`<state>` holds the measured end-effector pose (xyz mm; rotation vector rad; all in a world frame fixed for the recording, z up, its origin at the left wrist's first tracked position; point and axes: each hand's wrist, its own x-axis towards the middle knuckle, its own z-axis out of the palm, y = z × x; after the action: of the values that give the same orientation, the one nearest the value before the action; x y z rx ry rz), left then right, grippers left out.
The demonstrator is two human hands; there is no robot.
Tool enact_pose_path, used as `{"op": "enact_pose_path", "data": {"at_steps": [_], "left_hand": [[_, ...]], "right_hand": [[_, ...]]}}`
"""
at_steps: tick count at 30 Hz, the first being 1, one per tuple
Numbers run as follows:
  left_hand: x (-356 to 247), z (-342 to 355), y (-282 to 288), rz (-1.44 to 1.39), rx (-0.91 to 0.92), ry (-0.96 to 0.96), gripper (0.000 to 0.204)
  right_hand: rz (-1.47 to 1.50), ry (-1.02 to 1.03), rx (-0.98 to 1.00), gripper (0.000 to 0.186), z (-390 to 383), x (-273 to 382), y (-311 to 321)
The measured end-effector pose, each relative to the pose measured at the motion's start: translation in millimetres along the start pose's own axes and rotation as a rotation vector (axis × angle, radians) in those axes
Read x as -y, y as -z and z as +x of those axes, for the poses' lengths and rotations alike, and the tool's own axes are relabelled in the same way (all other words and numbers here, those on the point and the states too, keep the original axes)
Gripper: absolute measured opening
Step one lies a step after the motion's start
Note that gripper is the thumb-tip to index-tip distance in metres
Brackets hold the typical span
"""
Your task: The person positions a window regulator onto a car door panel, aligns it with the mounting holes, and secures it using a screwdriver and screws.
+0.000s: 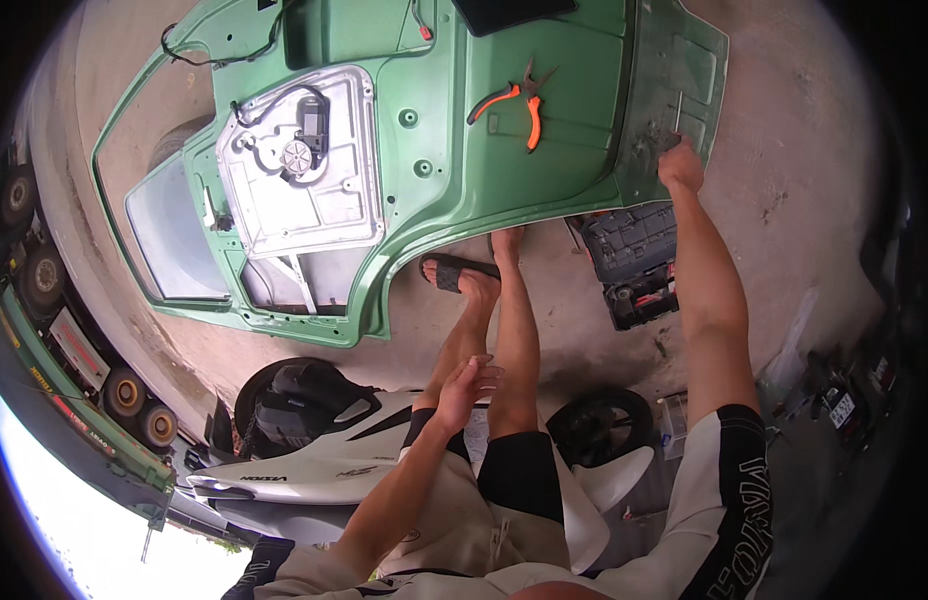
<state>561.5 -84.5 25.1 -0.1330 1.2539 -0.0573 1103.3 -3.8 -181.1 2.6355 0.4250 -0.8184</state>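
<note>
My right hand (681, 165) is at the right end of the green vehicle door (454, 180), its fingers closed and pointing down at the panel. A slim metal rod (679, 108), like a screwdriver shaft, lies just beyond the fingertips; whether they grip it is hidden. Small dark bits (656, 150) are scattered on the panel beside that hand. My left hand (468, 390) hovers over my legs with its fingers loosely apart and nothing in it. Orange-handled pliers (514, 100) lie with jaws spread on the door's middle.
A silver plate with a black window motor (310, 125) sits in the door. Below the door's right part stands an opened black tool case (629, 245). A white motorbike (334, 440) is close beneath me. Trucks (74, 400) line the left side.
</note>
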Motion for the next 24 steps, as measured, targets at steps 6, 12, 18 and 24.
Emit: {"op": "enact_pose_path", "data": {"at_steps": [6,12,18,24], "left_hand": [[5,9,7,0.029,-0.049,0.016,0.038],[26,9,6,-0.088,-0.134,-0.024,0.035],[43,19,-15,0.030,-0.102,-0.025,0.044],[28,9,-19,0.022,-0.177,-0.054,0.044]], "right_hand": [[0.131,-0.058,0.053,0.047,-8,-21,-32],[0.226,0.318,-0.242,0.026,-181,-36,-96],[0.117,0.452,0.174,0.021,-317,-52,-145],[0.083,0.551,0.172,0.021,-323,-26,-134]]}}
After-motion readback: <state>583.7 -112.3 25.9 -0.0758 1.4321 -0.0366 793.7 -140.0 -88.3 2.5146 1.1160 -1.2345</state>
